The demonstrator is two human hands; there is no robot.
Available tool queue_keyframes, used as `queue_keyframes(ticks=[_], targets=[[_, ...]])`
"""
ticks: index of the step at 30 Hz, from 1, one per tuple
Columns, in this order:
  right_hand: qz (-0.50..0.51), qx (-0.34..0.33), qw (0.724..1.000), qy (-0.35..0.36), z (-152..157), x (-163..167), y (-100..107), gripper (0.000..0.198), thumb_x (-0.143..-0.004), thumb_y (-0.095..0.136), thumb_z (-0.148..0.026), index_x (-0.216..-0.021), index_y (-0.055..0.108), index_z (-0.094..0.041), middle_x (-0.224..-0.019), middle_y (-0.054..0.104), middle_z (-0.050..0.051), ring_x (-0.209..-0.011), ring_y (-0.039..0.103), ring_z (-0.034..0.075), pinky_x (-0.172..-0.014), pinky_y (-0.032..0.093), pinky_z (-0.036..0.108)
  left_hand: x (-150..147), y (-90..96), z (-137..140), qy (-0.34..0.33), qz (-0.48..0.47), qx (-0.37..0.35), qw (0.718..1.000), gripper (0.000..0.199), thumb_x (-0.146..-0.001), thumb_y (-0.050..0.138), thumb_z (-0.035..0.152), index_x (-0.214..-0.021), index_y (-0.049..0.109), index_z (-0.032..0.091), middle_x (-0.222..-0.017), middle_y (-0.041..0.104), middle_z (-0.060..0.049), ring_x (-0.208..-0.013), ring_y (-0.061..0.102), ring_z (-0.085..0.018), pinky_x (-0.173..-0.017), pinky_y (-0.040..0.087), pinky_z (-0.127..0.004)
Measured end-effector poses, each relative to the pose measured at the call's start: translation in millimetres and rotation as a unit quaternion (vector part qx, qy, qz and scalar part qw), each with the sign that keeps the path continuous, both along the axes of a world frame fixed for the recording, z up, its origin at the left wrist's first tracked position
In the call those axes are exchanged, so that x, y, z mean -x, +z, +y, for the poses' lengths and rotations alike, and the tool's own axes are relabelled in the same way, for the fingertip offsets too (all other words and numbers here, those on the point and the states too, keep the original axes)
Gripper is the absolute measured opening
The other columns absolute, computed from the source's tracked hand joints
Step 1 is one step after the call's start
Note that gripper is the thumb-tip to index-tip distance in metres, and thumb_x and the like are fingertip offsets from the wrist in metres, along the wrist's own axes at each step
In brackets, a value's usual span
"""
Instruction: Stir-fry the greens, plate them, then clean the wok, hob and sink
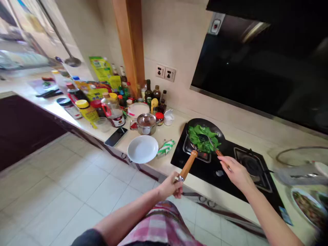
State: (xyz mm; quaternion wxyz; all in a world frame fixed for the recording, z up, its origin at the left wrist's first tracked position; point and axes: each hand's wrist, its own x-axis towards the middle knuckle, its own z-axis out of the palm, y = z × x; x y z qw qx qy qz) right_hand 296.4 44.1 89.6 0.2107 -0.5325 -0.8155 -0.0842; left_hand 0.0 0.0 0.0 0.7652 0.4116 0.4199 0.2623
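A black wok (219, 131) sits on the left burner with green leafy vegetables (198, 136) heaped in it. Its wooden handle (189, 165) points toward me, and my left hand (171, 186) is closed around the metal-tipped end. My right hand (235, 171) grips the wooden handle of a spatula (218, 152), whose metal end reaches into the leaves. The leaves hide the spatula's tip. Left of the stove, a white plate (142, 149) lies near the counter edge, with a green-and-white cloth (166, 147) beside it.
The black gas stove (217, 173) has a second burner (252, 165) at right. A lidded pot (146, 123), a phone (116, 136) and several bottles and jars crowd the left counter. A dish of food (309, 208) stands at far right. A dark range hood (263, 68) overhangs the stove.
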Motion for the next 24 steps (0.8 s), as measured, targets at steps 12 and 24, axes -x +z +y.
queue_keyframes(ticks=[12,24], targets=[[-0.054,-0.016,0.998,-0.043,-43,6,-38,0.030,-0.091,0.043,-0.025,-0.113,0.064,-0.027,-0.112,0.062,0.007,-0.091,0.065,0.018,-0.075,0.054,0.027,5,-2.8,2,0.008,-0.001,0.002,1.000,0.049,-0.070,0.064,0.055,-0.087,0.032,0.023,-0.055,0.059,0.007,-0.040,0.055,-0.009,-0.040,0.038,-0.020],[0.007,0.044,0.987,-0.154,-38,10,-71,0.056,-0.080,0.034,-0.009,-0.128,0.054,-0.029,-0.122,0.059,0.005,-0.109,0.060,0.020,-0.090,0.052,0.033,31,1.5,31,-0.152,-0.125,0.141,0.970,0.056,-0.066,0.075,0.047,-0.097,0.035,0.023,-0.081,0.069,-0.006,-0.057,0.067,-0.019,-0.055,0.047,-0.030]])
